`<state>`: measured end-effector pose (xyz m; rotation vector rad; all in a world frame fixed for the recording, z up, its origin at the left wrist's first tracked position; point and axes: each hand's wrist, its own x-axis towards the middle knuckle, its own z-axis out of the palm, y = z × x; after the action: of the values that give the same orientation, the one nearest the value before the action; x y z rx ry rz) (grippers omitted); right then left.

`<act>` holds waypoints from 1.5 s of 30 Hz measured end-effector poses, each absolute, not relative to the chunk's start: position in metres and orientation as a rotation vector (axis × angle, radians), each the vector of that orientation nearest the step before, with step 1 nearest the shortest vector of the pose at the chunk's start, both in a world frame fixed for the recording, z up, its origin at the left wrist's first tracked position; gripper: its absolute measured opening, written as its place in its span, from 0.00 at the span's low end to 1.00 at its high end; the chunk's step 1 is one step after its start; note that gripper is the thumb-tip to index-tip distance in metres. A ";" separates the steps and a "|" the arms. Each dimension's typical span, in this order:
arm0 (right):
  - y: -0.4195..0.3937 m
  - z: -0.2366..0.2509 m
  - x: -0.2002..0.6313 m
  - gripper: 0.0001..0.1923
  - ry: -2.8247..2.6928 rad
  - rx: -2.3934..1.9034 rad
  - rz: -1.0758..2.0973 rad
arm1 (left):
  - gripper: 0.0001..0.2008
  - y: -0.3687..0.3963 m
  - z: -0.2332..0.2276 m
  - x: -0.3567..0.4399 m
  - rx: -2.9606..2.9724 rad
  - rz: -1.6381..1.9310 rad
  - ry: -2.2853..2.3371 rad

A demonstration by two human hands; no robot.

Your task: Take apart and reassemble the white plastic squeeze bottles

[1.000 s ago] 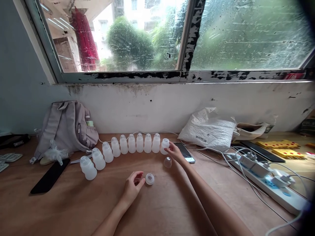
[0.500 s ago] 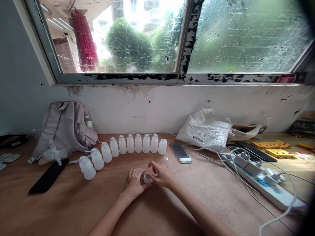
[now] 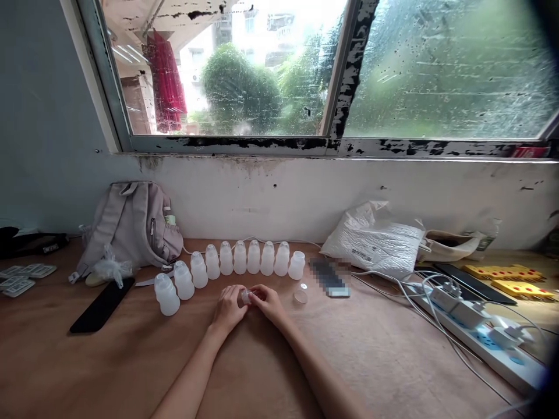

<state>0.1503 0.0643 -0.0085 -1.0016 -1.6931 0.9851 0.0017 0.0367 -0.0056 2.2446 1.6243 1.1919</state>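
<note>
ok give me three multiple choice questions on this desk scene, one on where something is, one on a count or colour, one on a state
1. Where does the grey backpack stand?
A. at the left, against the wall
B. on the power strip
C. in the middle of the desk's near edge

2. How many small white bottles stand in the curved row?
A. four
B. ten
C. sixteen

3. What is the state of the small white cap?
A. lying alone on the desk
B. held between the fingers of both hands
C. screwed on the rightmost bottle

Answers:
1. A, since the backpack leans on the wall left of the bottle row.
2. B, since ten bottles can be counted from the nearest one at the left end to the rightmost bottle.
3. B, since the left hand and right hand meet around it above the desk.
</note>
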 end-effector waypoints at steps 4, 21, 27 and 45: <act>0.065 -0.012 0.152 0.12 -1.687 -1.018 1.002 | 0.16 0.035 -0.007 0.003 2.284 1.187 1.561; 0.068 -0.015 0.155 0.06 -1.702 -1.063 0.961 | 0.18 0.036 -0.010 0.003 2.352 1.160 1.576; 0.066 -0.011 0.155 0.11 -1.717 -1.028 0.942 | 0.19 0.037 -0.012 0.001 2.336 1.118 1.630; 0.061 -0.017 0.152 0.10 -1.931 -1.401 0.177 | 0.16 0.034 -0.008 -0.019 2.085 0.979 2.274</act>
<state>0.1521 0.0615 -0.0175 -1.4007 -1.9312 0.1768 -0.0194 0.0343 -0.0076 2.0850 2.2740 0.9787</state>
